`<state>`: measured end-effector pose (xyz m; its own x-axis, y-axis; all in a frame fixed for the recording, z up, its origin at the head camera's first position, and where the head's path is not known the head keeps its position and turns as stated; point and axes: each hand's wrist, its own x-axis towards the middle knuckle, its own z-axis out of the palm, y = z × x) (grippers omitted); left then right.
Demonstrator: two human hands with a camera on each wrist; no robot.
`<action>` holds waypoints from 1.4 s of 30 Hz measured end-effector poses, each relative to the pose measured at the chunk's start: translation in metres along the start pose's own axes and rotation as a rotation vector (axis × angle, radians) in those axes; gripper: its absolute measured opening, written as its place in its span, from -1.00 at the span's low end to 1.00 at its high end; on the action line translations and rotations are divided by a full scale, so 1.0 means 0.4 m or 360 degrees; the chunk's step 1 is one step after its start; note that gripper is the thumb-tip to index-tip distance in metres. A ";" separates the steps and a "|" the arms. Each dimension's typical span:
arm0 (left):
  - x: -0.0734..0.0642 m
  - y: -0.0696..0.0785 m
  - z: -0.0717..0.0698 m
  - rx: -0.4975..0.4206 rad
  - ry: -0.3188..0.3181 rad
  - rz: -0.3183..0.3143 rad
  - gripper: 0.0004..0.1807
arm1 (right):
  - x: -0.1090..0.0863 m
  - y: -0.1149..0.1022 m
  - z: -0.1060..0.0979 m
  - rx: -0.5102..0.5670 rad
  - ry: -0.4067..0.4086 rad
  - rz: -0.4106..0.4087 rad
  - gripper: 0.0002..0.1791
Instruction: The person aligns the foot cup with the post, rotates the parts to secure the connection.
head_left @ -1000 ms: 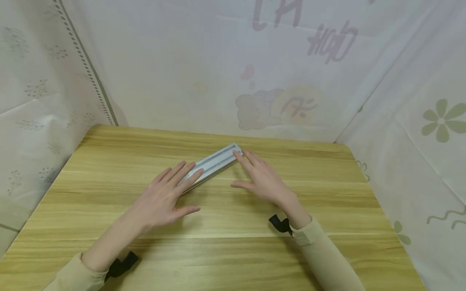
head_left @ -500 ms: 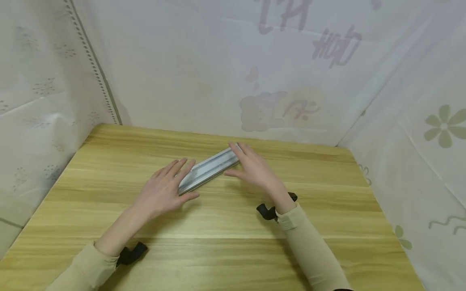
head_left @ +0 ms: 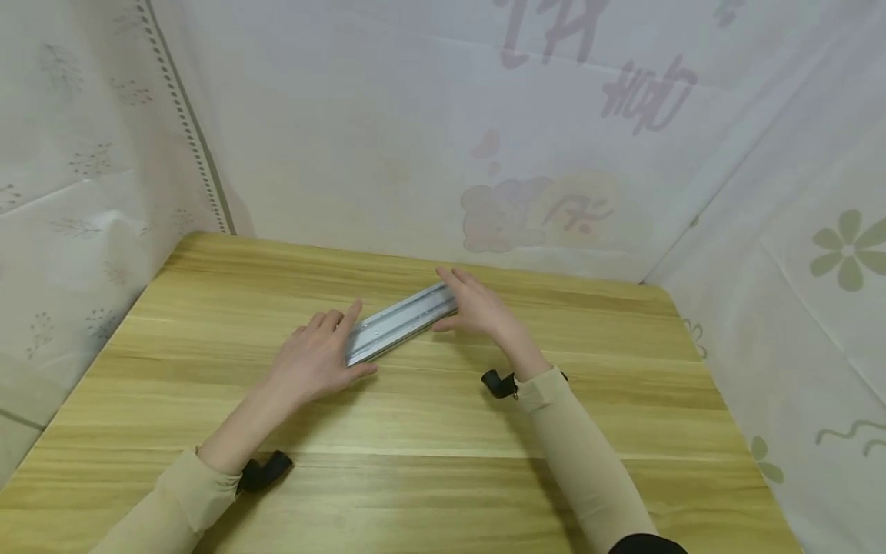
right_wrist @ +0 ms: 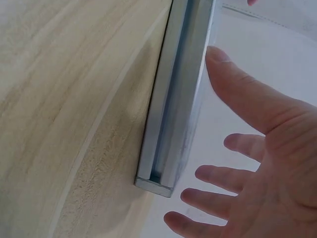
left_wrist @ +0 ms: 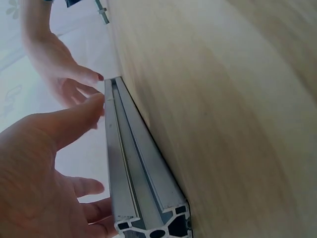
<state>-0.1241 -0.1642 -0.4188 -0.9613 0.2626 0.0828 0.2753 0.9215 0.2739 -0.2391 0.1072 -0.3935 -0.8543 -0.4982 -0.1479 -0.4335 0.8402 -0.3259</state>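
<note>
A silver aluminium extrusion profile (head_left: 401, 319) with lengthwise slots lies slantwise on the wooden table. My left hand (head_left: 314, 358) is around its left end, thumb along the near side and bent fingers at the far side. In the left wrist view, that thumb's tip meets the profile's edge (left_wrist: 124, 163); the index fingertip is slightly apart, and the lower fingers partly pass behind the bar. My right hand (head_left: 481, 312) is at the other end. In the right wrist view, its thumb tip touches the profile (right_wrist: 183, 99) while the other fingers are spread, apart from it.
The wooden table (head_left: 388, 492) has rounded back corners. Printed white cloth (head_left: 360, 131) hangs behind it and at both sides. A black wrist mount (head_left: 266, 471) sits at the left cuff and another black wrist mount (head_left: 498, 383) at the right.
Both hands have moved inward to the profile's ends; the left fingers have slid off its top and bent. The right hand has shifted away from me over the far end. The profile has barely moved.
</note>
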 end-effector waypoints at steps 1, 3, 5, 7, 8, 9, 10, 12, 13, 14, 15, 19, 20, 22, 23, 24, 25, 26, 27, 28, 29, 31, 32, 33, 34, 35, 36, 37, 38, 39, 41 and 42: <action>0.002 0.001 0.001 -0.0001 -0.0005 -0.0003 0.16 | 0.004 0.001 0.000 0.0008 -0.0010 0.0003 0.17; 0.004 0.001 0.002 -0.0001 -0.0018 -0.0005 0.17 | 0.012 0.004 0.000 0.0014 -0.0028 0.0004 0.16; 0.005 0.002 0.003 0.0000 -0.0026 -0.0004 0.17 | 0.020 0.008 0.000 0.0022 -0.0044 0.0005 0.14; 0.006 0.005 0.004 -0.0005 -0.0030 -0.0001 0.17 | 0.027 0.011 0.001 0.0030 -0.0066 0.0008 0.13; 0.005 0.006 0.003 -0.0006 -0.0032 0.0000 0.17 | 0.030 0.013 0.000 0.0029 -0.0075 0.0014 0.13; 0.006 0.007 0.003 -0.0007 -0.0035 -0.0004 0.16 | 0.034 0.015 0.001 0.0030 -0.0081 0.0018 0.12; 0.006 0.008 0.004 -0.0004 -0.0031 -0.0003 0.15 | 0.037 0.017 0.001 0.0030 -0.0085 0.0025 0.11; 0.007 0.009 0.004 0.0006 -0.0017 0.0001 0.12 | 0.043 0.021 0.002 0.0018 -0.0083 0.0027 0.09; 0.008 0.010 0.004 0.0013 -0.0007 0.0004 0.10 | 0.046 0.023 0.003 0.0005 -0.0077 0.0026 0.06; 0.009 0.011 0.004 0.0022 0.0001 0.0009 0.08 | 0.049 0.025 0.004 -0.0005 -0.0069 0.0026 0.04; 0.010 0.011 0.005 0.0033 0.0011 0.0010 0.07 | 0.051 0.026 0.005 -0.0018 -0.0063 0.0022 0.01; 0.014 0.015 0.004 0.0062 0.0040 0.0017 -0.01 | 0.057 0.029 0.007 -0.0062 -0.0048 0.0008 -0.09; 0.015 0.015 0.004 0.0066 0.0043 0.0013 -0.03 | 0.058 0.029 0.008 -0.0064 -0.0045 0.0006 -0.11; 0.016 0.015 0.003 0.0064 0.0053 0.0007 -0.05 | 0.059 0.029 0.007 -0.0059 -0.0039 -0.0002 -0.15; 0.017 0.016 0.003 0.0059 0.0063 0.0006 -0.07 | 0.060 0.029 0.007 -0.0052 -0.0037 -0.0007 -0.16; 0.017 0.015 0.003 0.0055 0.0072 0.0006 -0.08 | 0.061 0.030 0.007 -0.0044 -0.0037 -0.0012 -0.18; 0.017 0.015 0.004 0.0049 0.0085 0.0008 -0.09 | 0.062 0.030 0.007 -0.0042 -0.0039 -0.0018 -0.19; 0.016 0.014 0.004 0.0045 0.0102 0.0014 -0.11 | 0.062 0.031 0.007 -0.0037 -0.0039 -0.0025 -0.19; 0.014 0.013 0.005 0.0042 0.0119 0.0022 -0.12 | 0.062 0.033 0.007 -0.0027 -0.0042 -0.0031 -0.19; 0.013 0.012 0.006 0.0038 0.0141 0.0034 -0.14 | 0.062 0.034 0.007 -0.0019 -0.0043 -0.0038 -0.19; 0.011 0.011 0.006 0.0037 0.0160 0.0046 -0.16 | 0.061 0.036 0.006 -0.0002 -0.0046 -0.0048 -0.19; 0.007 0.009 0.007 0.0034 0.0199 0.0066 -0.19 | 0.058 0.040 0.004 0.0035 -0.0047 -0.0062 -0.17; 0.006 0.008 0.007 0.0032 0.0215 0.0075 -0.21 | 0.057 0.042 0.002 0.0064 -0.0044 -0.0071 -0.16; 0.004 0.008 0.006 0.0026 0.0230 0.0080 -0.21 | 0.055 0.044 -0.001 0.0102 -0.0040 -0.0074 -0.14; 0.002 0.007 0.006 0.0017 0.0246 0.0081 -0.22 | 0.052 0.045 -0.006 0.0139 -0.0034 -0.0081 -0.13; 0.001 0.008 0.005 0.0009 0.0260 0.0082 -0.22 | 0.049 0.046 -0.012 0.0177 -0.0028 -0.0090 -0.12; 0.000 0.008 0.003 0.0000 0.0279 0.0085 -0.22 | 0.045 0.046 -0.019 0.0212 -0.0020 -0.0096 -0.10; -0.002 0.010 0.001 -0.0009 0.0298 0.0091 -0.21 | 0.041 0.047 -0.027 0.0238 -0.0012 -0.0104 -0.09; -0.003 0.011 -0.001 -0.0019 0.0318 0.0096 -0.21 | 0.037 0.047 -0.036 0.0262 -0.0003 -0.0112 -0.08; -0.004 0.013 -0.003 -0.0027 0.0339 0.0104 -0.21 | 0.032 0.048 -0.046 0.0283 0.0008 -0.0124 -0.07; -0.004 0.018 -0.007 -0.0043 0.0376 0.0119 -0.21 | 0.023 0.052 -0.065 0.0308 0.0037 -0.0181 -0.06; -0.004 0.020 -0.009 -0.0054 0.0393 0.0126 -0.21 | 0.018 0.054 -0.074 0.0323 0.0057 -0.0217 -0.05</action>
<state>-0.1202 -0.1582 -0.4134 -0.9077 0.2521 0.3355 0.3539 0.8895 0.2890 -0.2633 0.1282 -0.3740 -0.8032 -0.5928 -0.0577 -0.4820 0.7039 -0.5218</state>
